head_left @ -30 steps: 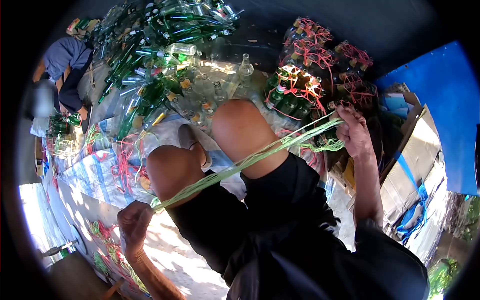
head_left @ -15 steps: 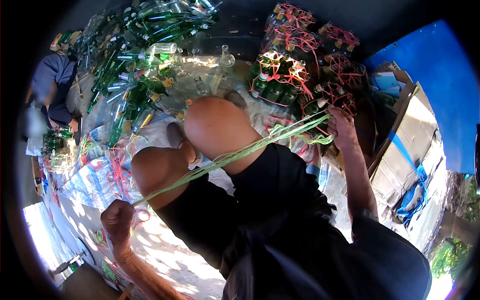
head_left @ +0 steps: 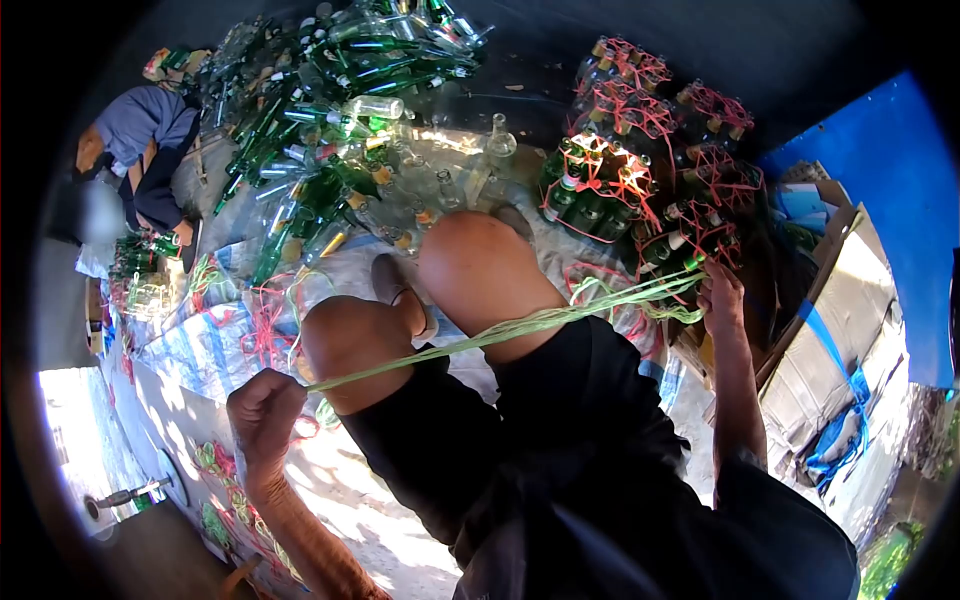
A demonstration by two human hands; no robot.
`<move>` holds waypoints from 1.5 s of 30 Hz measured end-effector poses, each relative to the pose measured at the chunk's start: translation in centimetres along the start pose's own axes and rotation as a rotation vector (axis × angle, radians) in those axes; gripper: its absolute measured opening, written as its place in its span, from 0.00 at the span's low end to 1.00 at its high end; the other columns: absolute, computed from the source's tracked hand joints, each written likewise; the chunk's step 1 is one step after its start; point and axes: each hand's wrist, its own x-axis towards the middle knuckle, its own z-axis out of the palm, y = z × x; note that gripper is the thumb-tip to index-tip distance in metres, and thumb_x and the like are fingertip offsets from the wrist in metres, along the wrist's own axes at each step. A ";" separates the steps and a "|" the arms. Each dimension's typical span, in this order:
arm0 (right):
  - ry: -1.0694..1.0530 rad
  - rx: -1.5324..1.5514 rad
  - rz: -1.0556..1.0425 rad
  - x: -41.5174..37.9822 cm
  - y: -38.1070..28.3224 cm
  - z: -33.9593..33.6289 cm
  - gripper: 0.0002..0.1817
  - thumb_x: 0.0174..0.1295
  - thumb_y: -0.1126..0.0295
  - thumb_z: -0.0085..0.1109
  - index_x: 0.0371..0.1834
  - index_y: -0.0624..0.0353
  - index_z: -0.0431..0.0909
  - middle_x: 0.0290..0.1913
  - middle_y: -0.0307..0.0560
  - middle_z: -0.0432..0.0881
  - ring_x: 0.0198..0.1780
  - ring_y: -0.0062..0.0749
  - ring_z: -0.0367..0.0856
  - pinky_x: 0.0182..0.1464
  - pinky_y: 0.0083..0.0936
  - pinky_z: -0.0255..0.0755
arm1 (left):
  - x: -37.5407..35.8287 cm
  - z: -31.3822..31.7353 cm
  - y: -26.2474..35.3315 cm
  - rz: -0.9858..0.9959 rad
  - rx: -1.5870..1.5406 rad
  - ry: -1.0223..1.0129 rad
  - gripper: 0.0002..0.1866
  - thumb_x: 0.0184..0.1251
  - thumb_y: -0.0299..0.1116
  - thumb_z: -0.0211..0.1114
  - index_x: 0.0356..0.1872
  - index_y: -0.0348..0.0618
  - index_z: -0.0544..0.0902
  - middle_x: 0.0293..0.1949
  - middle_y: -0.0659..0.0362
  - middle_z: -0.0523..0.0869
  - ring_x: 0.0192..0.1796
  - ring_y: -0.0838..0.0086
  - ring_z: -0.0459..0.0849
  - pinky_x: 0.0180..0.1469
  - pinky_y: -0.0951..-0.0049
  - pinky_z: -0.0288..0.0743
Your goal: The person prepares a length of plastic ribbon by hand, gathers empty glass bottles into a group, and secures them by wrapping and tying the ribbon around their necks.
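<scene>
A bundle of thin green plastic twine (head_left: 480, 338) stretches across my bare knees, pulled fairly straight between my two hands. At the lower left, my left hand (head_left: 268, 415) is closed in a fist around one end. Up on the right, my right hand (head_left: 722, 297) grips the other end, where loose loops of twine hang beside the fingers. Just beyond the right hand stand green bottles (head_left: 598, 205) tied together with pink twine. Inside both fists the twine is hidden.
A large heap of loose glass bottles (head_left: 330, 130) lies ahead. At the left a co-worker (head_left: 150, 150) bends over near tied bottles. Cardboard (head_left: 835, 300) with blue strapping leans at the right, before a blue panel (head_left: 900, 200). Pink twine (head_left: 265, 330) lies on the sheeting.
The view has shifted, so the scene sits farther right and slightly lower. Both hands still hold the twine, and it looks gathered into a tighter strand.
</scene>
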 end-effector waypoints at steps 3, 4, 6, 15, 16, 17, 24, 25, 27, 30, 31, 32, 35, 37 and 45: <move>0.059 -0.038 0.017 0.5 0.5 -0.7 0.05 0.71 0.64 0.68 0.42 0.50 0.84 0.21 0.24 0.59 0.20 0.13 0.55 0.23 0.21 0.49 | -0.3 0.1 0.2 -0.003 -0.054 0.006 0.06 0.67 0.22 0.68 0.29 0.36 0.82 0.25 0.72 0.75 0.30 0.90 0.66 0.33 0.82 0.59; 0.060 -0.033 0.017 0.5 0.7 -0.9 0.06 0.70 0.64 0.68 0.43 0.52 0.85 0.22 0.24 0.60 0.20 0.13 0.54 0.23 0.21 0.50 | -0.4 0.2 0.3 0.004 -0.067 0.010 0.06 0.68 0.22 0.68 0.30 0.36 0.82 0.25 0.72 0.75 0.30 0.90 0.66 0.33 0.82 0.59; 0.081 -0.048 0.025 0.8 1.0 -1.4 0.05 0.70 0.65 0.69 0.39 0.51 0.84 0.22 0.25 0.61 0.20 0.13 0.55 0.23 0.21 0.52 | -0.5 0.5 0.6 0.032 -0.084 0.012 0.06 0.70 0.23 0.68 0.32 0.34 0.83 0.26 0.71 0.77 0.30 0.90 0.67 0.33 0.83 0.60; -0.114 -0.582 -0.160 1.6 3.8 -3.2 0.10 0.67 0.63 0.67 0.44 0.57 0.88 0.29 0.33 0.76 0.27 0.19 0.70 0.31 0.25 0.69 | 0.5 4.4 2.3 0.101 -0.321 0.043 0.09 0.81 0.32 0.64 0.39 0.37 0.84 0.23 0.73 0.67 0.22 0.90 0.56 0.25 0.79 0.46; -0.114 -0.656 -0.092 1.5 3.8 -3.0 0.14 0.66 0.63 0.68 0.48 0.61 0.87 0.37 0.41 0.85 0.37 0.27 0.83 0.40 0.31 0.79 | 0.5 4.8 2.4 0.107 -0.346 0.039 0.09 0.81 0.32 0.64 0.41 0.36 0.84 0.23 0.73 0.68 0.23 0.90 0.56 0.25 0.79 0.46; -0.172 -0.784 -0.254 1.7 4.3 -2.9 0.15 0.66 0.63 0.68 0.50 0.62 0.86 0.40 0.44 0.86 0.41 0.30 0.85 0.44 0.33 0.80 | 0.4 5.1 2.6 0.116 -0.370 0.033 0.09 0.81 0.32 0.64 0.43 0.35 0.85 0.24 0.73 0.69 0.23 0.90 0.57 0.26 0.79 0.47; -0.419 -0.866 -0.854 -6.5 -0.4 6.7 0.17 0.72 0.70 0.63 0.60 0.64 0.80 0.57 0.54 0.85 0.56 0.45 0.86 0.62 0.37 0.77 | -1.0 7.6 5.4 0.126 -0.344 0.027 0.13 0.76 0.38 0.71 0.37 0.35 0.87 0.26 0.74 0.76 0.30 0.91 0.66 0.32 0.84 0.54; -0.476 -0.780 -0.884 -9.8 -2.5 9.6 0.17 0.72 0.71 0.62 0.61 0.63 0.80 0.58 0.53 0.84 0.58 0.45 0.85 0.64 0.37 0.76 | -1.1 8.2 5.5 0.161 -0.329 0.045 0.10 0.76 0.33 0.70 0.39 0.34 0.87 0.28 0.72 0.78 0.31 0.91 0.69 0.33 0.85 0.58; -0.590 -0.783 -1.092 -16.0 -5.9 14.1 0.20 0.71 0.71 0.64 0.65 0.64 0.78 0.60 0.54 0.82 0.62 0.47 0.82 0.68 0.37 0.72 | -1.7 9.9 6.7 0.201 -0.338 -0.009 0.07 0.76 0.28 0.69 0.40 0.33 0.86 0.29 0.70 0.79 0.31 0.89 0.71 0.35 0.84 0.64; -0.899 -0.661 -1.185 -22.5 -8.2 19.0 0.25 0.67 0.71 0.67 0.67 0.66 0.76 0.63 0.59 0.79 0.65 0.53 0.79 0.67 0.40 0.73 | -2.6 12.1 7.4 0.205 -0.298 -0.085 0.07 0.76 0.27 0.69 0.41 0.32 0.86 0.30 0.66 0.82 0.33 0.86 0.76 0.35 0.81 0.71; -0.999 -0.639 -1.182 -23.8 -8.2 20.0 0.27 0.67 0.71 0.66 0.68 0.68 0.75 0.66 0.59 0.78 0.67 0.53 0.78 0.69 0.40 0.71 | -2.6 12.6 7.4 0.217 -0.215 -0.112 0.07 0.76 0.28 0.69 0.42 0.32 0.86 0.30 0.65 0.83 0.33 0.87 0.76 0.35 0.80 0.71; -1.066 -0.631 -1.170 -25.0 -8.1 20.8 0.27 0.66 0.71 0.68 0.68 0.66 0.75 0.64 0.59 0.78 0.65 0.54 0.78 0.67 0.41 0.73 | -2.7 13.2 6.9 0.229 -0.249 -0.136 0.07 0.76 0.29 0.69 0.42 0.33 0.86 0.30 0.65 0.83 0.33 0.87 0.76 0.34 0.80 0.71; -1.262 -0.537 -1.082 -26.0 -6.2 22.5 0.23 0.67 0.74 0.68 0.64 0.67 0.75 0.54 0.58 0.81 0.54 0.54 0.83 0.56 0.41 0.79 | -3.1 14.0 6.9 0.177 -0.346 -0.135 0.08 0.78 0.29 0.66 0.41 0.32 0.84 0.30 0.63 0.82 0.34 0.84 0.75 0.36 0.77 0.72; -1.270 -0.571 -0.992 -26.5 -5.5 22.4 0.20 0.67 0.74 0.67 0.61 0.66 0.77 0.45 0.58 0.84 0.46 0.55 0.86 0.48 0.41 0.80 | -3.4 13.5 5.3 0.125 -0.299 -0.172 0.09 0.79 0.30 0.65 0.41 0.32 0.83 0.29 0.60 0.80 0.34 0.82 0.74 0.36 0.74 0.72; -1.331 -0.716 -1.033 -26.3 -3.4 20.8 0.10 0.63 0.73 0.69 0.47 0.60 0.83 0.33 0.48 0.85 0.31 0.45 0.86 0.34 0.36 0.78 | -5.5 14.0 1.2 0.118 -0.123 -0.291 0.12 0.80 0.32 0.63 0.35 0.34 0.81 0.25 0.56 0.78 0.30 0.81 0.71 0.34 0.70 0.72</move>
